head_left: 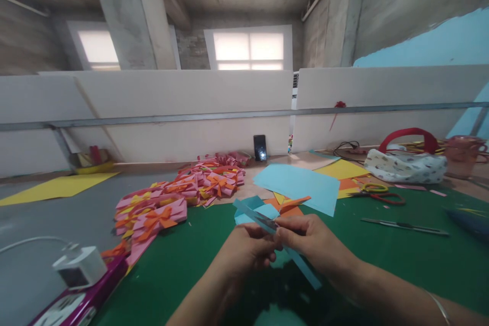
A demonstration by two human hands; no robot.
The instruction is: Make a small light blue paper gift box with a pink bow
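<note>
- White panels (171, 92) span the far side, a grey metal rail across them.
- Green mat (171, 270) covers the near middle and right of the table.
- Pile of folded pieces (208, 188), pink with orange and yellow, left of centre, running from near the middle toward the panels.
- Light-blue sheet (298, 181) lies flat, far of the hands; yellow sheet (57, 188) at far left.
- White patterned bag (407, 165), red handle, far right.
- Purple power strip (105, 282), near left, cut off by the edge; white charger (80, 267) sits on it.
- Left hand (248, 247), near centre: fingers curled and closed on the blue strip (304, 268).
- Right hand (311, 239), just right of it: thumb and forefinger pinching the same strip. A small dark metallic piece shows at the fingertips; identity unclear.
- Strip position: held slanting over the mat, one end far left, the other near right.
- Folded blue paper (270, 211) just beyond the fingers.
- Scissors (372, 193), yellow and red handles, right; one pair or two, cannot tell.
- Slim metal tool (405, 225), nearer than the scissors.
- Dark phone (260, 147), upright near the panels.
</note>
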